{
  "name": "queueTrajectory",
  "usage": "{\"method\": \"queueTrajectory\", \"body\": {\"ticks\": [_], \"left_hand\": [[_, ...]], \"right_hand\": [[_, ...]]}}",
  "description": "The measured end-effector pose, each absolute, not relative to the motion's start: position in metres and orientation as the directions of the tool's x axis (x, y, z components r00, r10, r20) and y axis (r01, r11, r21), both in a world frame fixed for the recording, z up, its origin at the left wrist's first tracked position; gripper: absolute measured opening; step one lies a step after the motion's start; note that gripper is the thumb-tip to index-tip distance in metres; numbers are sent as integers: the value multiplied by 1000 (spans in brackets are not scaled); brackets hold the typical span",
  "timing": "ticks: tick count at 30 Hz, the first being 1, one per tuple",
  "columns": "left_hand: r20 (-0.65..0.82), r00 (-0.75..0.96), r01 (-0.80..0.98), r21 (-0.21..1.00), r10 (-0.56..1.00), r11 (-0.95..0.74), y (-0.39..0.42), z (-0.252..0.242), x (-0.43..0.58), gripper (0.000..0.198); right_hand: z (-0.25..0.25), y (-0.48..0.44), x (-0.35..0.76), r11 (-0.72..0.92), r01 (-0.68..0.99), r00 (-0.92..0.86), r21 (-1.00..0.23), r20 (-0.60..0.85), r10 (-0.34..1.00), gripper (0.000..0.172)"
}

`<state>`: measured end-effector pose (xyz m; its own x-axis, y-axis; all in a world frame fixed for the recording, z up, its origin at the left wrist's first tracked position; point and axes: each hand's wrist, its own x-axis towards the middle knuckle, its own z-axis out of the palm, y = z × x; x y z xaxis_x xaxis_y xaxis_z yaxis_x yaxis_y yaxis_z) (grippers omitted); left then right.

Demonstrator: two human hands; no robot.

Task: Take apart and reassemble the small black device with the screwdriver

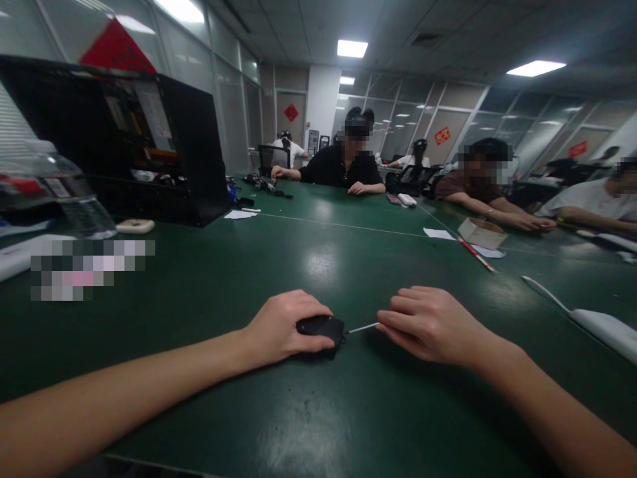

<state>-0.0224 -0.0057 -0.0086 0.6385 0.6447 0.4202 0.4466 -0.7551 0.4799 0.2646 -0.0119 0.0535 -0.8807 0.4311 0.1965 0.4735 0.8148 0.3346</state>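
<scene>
Left hand [283, 325]: fingers gripping the small black device [322, 326] on the near green table [318, 411].
Right hand [428, 322]: fingertips pinching the thin white rod [363, 327] at its right end.
Surroundings: water bottle [74, 199] and black case [124, 133] standing far left.

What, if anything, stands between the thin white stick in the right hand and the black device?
Nothing visible does. The right hand pinches the stick, whose tip appears to meet the edge of the device, which the left hand holds down on the table.
</scene>
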Motion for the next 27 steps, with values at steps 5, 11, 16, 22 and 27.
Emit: {"method": "queueTrajectory", "body": {"ticks": [5, 11, 16, 22, 27], "left_hand": [[403, 641, 477, 457, 653, -750, -4, -10, -21, 39], [395, 637, 488, 458, 661, -743, -4, -10, -21, 40], [410, 637, 445, 496, 653, -746, -6, -10, -22, 41], [442, 631, 356, 566, 638, -744, -4, -10, -24, 40], [428, 629, 331, 608, 649, -722, -8, -7, -22, 41]], "right_hand": [[53, -13, 264, 823, 469, -882, 319, 203, 424, 25], [48, -15, 258, 842, 460, -886, 281, 207, 415, 25], [34, -20, 243, 844, 533, -840, 55, 155, 520, 29], [22, -22, 232, 792, 606, -779, -76, 144, 610, 28], [20, -15, 240, 810, 567, -815, 148, 243, 526, 34]]}}
